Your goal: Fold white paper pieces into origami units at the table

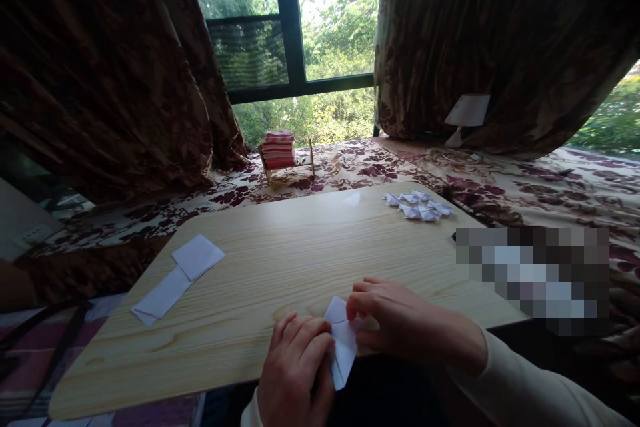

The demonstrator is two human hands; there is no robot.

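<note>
Fingers [359,302] curled, gripping folded paper [344,341] between left hand [299,361] and right hand [397,317].

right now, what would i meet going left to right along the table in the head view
Overlapping flat white papers, left hand, folded white paper, cluster of small folded white papers. The right hand overlaps the last two sideways, so it's left out.

A folded white paper piece [344,349], narrow and angular, shows crisp creases, with a pointed far end. It is held lengthwise between the left hand [299,363] and right hand [395,319], at the wooden tabletop's [280,247] near edge.
</note>
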